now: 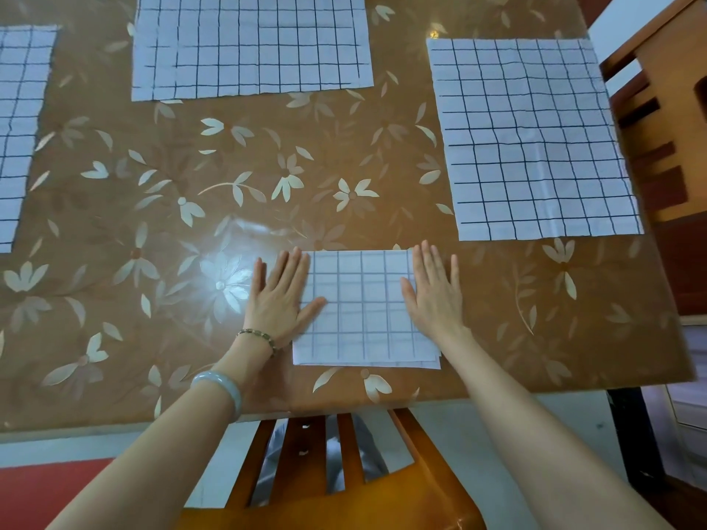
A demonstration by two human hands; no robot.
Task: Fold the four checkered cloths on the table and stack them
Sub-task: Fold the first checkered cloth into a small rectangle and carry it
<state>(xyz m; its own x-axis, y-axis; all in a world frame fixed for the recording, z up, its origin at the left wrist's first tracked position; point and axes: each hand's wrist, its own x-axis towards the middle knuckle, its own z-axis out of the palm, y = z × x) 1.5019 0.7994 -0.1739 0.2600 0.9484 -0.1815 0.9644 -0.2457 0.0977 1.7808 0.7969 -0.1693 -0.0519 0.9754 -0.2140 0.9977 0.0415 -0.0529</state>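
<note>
A folded white checkered cloth (363, 311) lies near the table's front edge as a small rectangle with layered edges at its near right corner. My left hand (281, 296) lies flat on its left edge, fingers spread. My right hand (434, 292) presses flat on its right edge. Three more checkered cloths lie spread out flat: one at the far middle (250, 44), one at the right (531, 139), and one at the left edge (19, 124), partly cut off by the frame.
The table (191, 223) has a glossy brown cover with pale flowers. A wooden chair (336, 472) stands at the near edge under my arms. Another wooden chair (669, 120) is beside the table's right edge.
</note>
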